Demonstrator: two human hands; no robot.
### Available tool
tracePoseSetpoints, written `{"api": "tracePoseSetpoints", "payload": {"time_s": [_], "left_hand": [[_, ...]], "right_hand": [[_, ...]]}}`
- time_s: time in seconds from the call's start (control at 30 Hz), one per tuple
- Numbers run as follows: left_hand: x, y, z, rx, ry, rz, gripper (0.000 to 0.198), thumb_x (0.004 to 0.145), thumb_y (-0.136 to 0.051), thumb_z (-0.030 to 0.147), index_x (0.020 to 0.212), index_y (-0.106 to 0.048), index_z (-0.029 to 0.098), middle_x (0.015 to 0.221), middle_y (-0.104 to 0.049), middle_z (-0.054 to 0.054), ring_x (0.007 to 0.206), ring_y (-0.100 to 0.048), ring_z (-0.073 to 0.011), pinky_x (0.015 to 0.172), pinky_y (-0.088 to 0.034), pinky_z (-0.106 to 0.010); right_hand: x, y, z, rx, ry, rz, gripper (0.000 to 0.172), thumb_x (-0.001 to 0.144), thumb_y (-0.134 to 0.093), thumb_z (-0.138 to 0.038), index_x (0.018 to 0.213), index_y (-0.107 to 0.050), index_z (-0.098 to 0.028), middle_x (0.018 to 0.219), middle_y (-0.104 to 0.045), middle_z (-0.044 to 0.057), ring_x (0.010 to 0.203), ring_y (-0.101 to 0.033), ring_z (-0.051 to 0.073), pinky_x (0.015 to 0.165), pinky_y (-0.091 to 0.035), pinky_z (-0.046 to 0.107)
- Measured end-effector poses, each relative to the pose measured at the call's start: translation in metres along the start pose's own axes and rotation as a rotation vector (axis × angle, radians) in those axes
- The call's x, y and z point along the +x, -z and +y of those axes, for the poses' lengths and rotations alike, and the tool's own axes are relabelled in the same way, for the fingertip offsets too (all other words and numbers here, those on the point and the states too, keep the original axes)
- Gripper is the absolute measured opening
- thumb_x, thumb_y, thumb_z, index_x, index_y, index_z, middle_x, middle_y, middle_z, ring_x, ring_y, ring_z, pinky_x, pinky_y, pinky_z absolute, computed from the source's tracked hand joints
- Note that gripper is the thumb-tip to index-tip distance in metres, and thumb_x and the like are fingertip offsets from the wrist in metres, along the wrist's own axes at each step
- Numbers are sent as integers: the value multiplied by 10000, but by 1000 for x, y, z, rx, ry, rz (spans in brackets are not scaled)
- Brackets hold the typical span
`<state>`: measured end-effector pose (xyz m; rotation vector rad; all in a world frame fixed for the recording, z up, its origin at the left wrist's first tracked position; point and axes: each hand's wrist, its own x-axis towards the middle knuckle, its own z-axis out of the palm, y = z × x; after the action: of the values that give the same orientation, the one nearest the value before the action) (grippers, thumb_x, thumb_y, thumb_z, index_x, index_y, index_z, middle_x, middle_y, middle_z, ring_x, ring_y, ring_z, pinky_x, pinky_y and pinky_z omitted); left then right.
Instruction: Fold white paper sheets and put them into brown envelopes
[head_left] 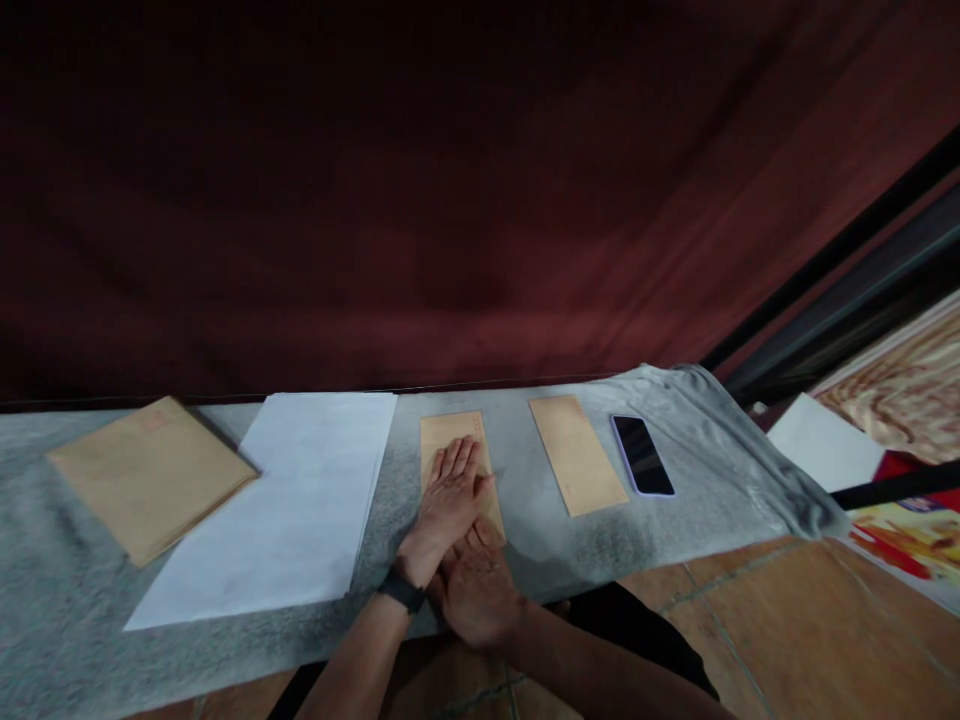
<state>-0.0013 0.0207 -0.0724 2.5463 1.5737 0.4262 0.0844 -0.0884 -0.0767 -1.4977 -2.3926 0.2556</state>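
A brown paper envelope [448,427] lies lengthwise in front of me on the grey cloth. My left hand [451,495], with a dark band on its wrist, rests palm down across its middle, fingers together and stretched out. At the envelope's near end is my right hand [480,592], also flat and palm down, its fingertips close to the heel of the left. Both hands hide much of the envelope's lower half. To the right lies a second brown envelope [577,455].
A stack of white paper sheets [277,500] lies to the left, partly under a pile of brown envelopes [154,475]. A phone [643,455] sits at the right. Grey cloth [720,470] covers the narrow table. Behind hangs a dark red curtain [450,220].
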Motion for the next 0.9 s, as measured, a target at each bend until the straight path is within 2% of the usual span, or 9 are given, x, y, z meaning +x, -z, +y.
{"api": "tracePoseSetpoints", "payload": {"time_s": [0.13, 0.2, 0.3, 0.4, 0.5, 0.63, 0.9], "left_hand": [[3, -5, 3, 17, 15, 32, 603, 1038, -400, 384, 1581, -402, 122, 1641, -411, -162, 1555, -329, -305, 1265, -282, -541], [0, -6, -1, 15, -2, 39, 599, 1045, -377, 386, 1591, -385, 140, 1647, -407, -150, 1555, -330, -288, 1261, -296, -524], [-8, -5, -10, 24, 11, 19, 612, 1057, -338, 415, 1599, -357, 133, 1660, -385, -149, 1561, -318, -266, 1258, -310, -488], [-16, -1, -18, 50, 34, -9, 637, 1067, -303, 442, 1600, -339, 95, 1670, -356, -170, 1574, -280, -257, 1270, -291, -469], [-24, 0, -23, 78, 32, 0, 664, 1070, -275, 466, 1603, -327, 73, 1671, -339, -186, 1584, -251, -259, 1273, -284, -476], [-36, -2, -28, 113, 43, 75, 715, 1062, -262, 515, 1589, -352, 41, 1663, -336, -209, 1576, -271, -290, 1272, -288, -496], [-60, 5, -31, 127, 54, 117, 716, 1065, -241, 507, 1588, -353, 31, 1646, -376, -212, 1565, -305, -294, 1261, -308, -490]], "right_hand": [[-5, 7, 0, 34, 73, 10, 601, 1022, -564, -437, 1557, -454, -185, 1565, -538, 107, 1502, -421, 282, 1276, -299, 504], [-8, 7, 2, 62, 93, 41, 591, 1019, -560, -467, 1528, -493, -175, 1531, -574, 114, 1487, -445, 280, 1285, -292, 495], [-16, 5, 6, 82, 106, 88, 564, 1018, -545, -519, 1442, -592, -150, 1434, -654, 138, 1439, -509, 290, 1278, -327, 494], [-25, 2, 14, 50, 131, 149, 591, 1024, -524, -542, 1417, -616, -110, 1440, -647, 158, 1447, -502, 299, 1257, -373, 485], [-34, 2, 24, -6, 153, 204, 666, 1024, -530, -534, 1498, -528, -66, 1542, -550, 165, 1493, -441, 291, 1256, -380, 455], [-45, 6, 33, -53, 113, 240, 757, 1010, -565, -527, 1573, -409, -46, 1612, -454, 173, 1524, -390, 282, 1251, -387, 436], [-57, 9, 38, -76, 15, 256, 681, 1051, -490, -417, 1615, -334, -70, 1622, -436, 182, 1507, -418, 301, 1228, -407, 489]]}}
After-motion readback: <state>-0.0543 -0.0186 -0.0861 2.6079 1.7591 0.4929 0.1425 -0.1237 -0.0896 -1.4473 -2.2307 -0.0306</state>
